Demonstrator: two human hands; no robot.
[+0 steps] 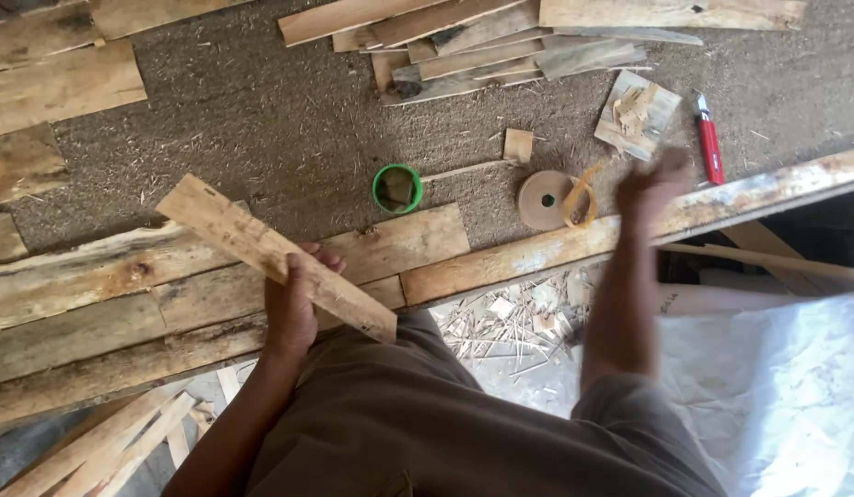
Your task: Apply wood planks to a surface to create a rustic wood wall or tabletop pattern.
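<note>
From the head view, my left hand [290,308] is clenched around a flat wooden slat [272,255], which slants from ten o'clock down to four o'clock above my lap. My right hand [652,184] is blurred at two o'clock, beside a cardboard tape roll [540,200] and a tan band [580,195]; I cannot tell its grip. A green ring [396,189] lies at twelve, a red knife [709,143] further right.

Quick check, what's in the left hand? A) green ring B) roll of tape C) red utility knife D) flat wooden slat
D: the left hand grips a flat wooden slat near its middle, held at a slant over the plank bench. The red utility knife and green ring lie untouched on the surface, and the right hand, blurred, is up near the tape roll.
</note>
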